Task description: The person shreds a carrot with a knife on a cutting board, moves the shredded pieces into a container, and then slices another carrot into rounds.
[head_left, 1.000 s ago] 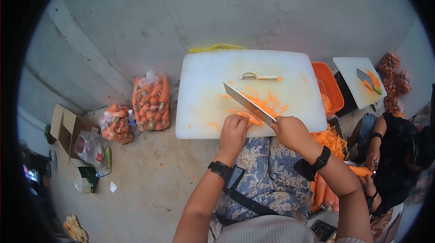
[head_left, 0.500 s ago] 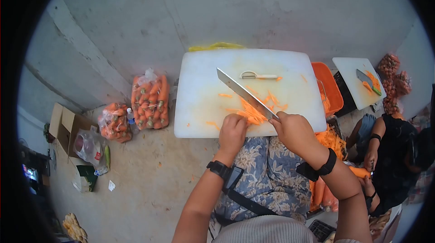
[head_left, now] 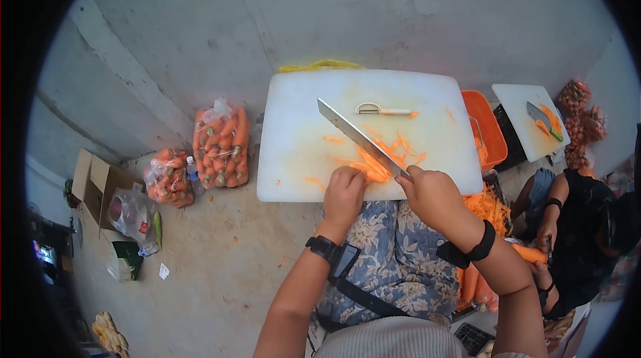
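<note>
My right hand (head_left: 434, 192) is wrapped around the handle of a kitchen knife (head_left: 359, 134). Its broad blade slants up and left across a white cutting board (head_left: 294, 124). Cut carrot strips (head_left: 376, 166) lie in a small heap beneath and beside the blade, with some scattered farther off. At the board's near edge, my left hand (head_left: 344, 192) is closed, its curled fingertips pressing on carrot pieces at the heap's left side. The fingers partly hide what they hold. A vegetable peeler (head_left: 384, 110) with a pale handle lies beyond the knife.
Bags of carrots (head_left: 221, 148) stand on the floor at left, near a cardboard box (head_left: 100, 184). An orange bin (head_left: 482, 128) adjoins the board's right side. A co-worker (head_left: 581, 231) at right holds a carrot (head_left: 531, 252) near another board (head_left: 517, 118) with a knife on it.
Almost nothing differs. The view has shifted very slightly; both hands and the knife keep nearly the same position over the carrot strips.
</note>
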Motion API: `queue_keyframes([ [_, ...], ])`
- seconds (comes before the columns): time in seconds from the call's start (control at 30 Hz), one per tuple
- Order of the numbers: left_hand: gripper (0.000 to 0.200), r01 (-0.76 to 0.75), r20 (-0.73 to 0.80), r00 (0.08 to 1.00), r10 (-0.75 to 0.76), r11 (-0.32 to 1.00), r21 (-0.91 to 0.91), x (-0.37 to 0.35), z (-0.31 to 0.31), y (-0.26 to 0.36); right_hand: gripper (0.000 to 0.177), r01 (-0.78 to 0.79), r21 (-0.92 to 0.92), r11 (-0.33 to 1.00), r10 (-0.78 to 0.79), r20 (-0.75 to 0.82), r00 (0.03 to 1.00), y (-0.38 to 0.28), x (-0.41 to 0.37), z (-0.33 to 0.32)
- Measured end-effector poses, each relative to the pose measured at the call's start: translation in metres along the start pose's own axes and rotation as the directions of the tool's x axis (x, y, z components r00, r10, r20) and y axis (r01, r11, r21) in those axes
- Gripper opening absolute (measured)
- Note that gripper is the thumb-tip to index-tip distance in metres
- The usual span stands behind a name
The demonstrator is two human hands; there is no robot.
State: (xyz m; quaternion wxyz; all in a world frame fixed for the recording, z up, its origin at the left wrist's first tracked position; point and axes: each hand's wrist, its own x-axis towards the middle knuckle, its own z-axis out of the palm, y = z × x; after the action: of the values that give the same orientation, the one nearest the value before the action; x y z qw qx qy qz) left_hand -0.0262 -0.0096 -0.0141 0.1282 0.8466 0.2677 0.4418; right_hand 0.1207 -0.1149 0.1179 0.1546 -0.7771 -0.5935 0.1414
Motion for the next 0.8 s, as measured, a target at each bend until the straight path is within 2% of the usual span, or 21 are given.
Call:
queue_keyframes([
  [0.13, 0.018, -0.005, 0.029, 1.000, 0.005, 1.000, 0.009, -0.001, -0.001, -0.001, 0.028, 0.017, 0.015, 1.000, -0.017, 0.024, 1.000, 0.017, 0.000, 0.032],
  [0.27, 0.019, -0.010, 0.011, 1.000, 0.010, 1.000, -0.009, 0.001, -0.002, 0.000, 0.026, 0.066, -0.041, 0.997, -0.064, 0.064, 0.996, 0.018, 0.008, 0.018],
  [0.43, 0.017, 0.016, -0.002, 1.000, -0.016, 1.000, -0.002, 0.002, -0.001, 0.002, 0.025, -0.040, 0.019, 0.999, 0.039, 0.041, 0.998, -0.006, -0.002, -0.010],
  [0.53, 0.017, 0.010, 0.009, 1.000, -0.010, 1.000, -0.016, 0.001, 0.001, -0.001, 0.026, 0.013, -0.056, 0.998, -0.007, 0.111, 0.994, 0.014, 0.000, 0.028],
  [0.63, 0.016, 0.010, 0.010, 1.000, -0.010, 1.000, -0.007, 0.002, 0.000, 0.001, 0.026, 0.069, -0.059, 0.996, -0.063, 0.097, 0.993, 0.020, 0.004, 0.028],
  [0.8, 0.018, 0.004, 0.008, 1.000, -0.004, 1.000, 0.006, 0.001, -0.001, 0.001, 0.026, 0.032, -0.018, 0.999, -0.031, 0.024, 0.999, -0.001, 0.003, -0.006],
])
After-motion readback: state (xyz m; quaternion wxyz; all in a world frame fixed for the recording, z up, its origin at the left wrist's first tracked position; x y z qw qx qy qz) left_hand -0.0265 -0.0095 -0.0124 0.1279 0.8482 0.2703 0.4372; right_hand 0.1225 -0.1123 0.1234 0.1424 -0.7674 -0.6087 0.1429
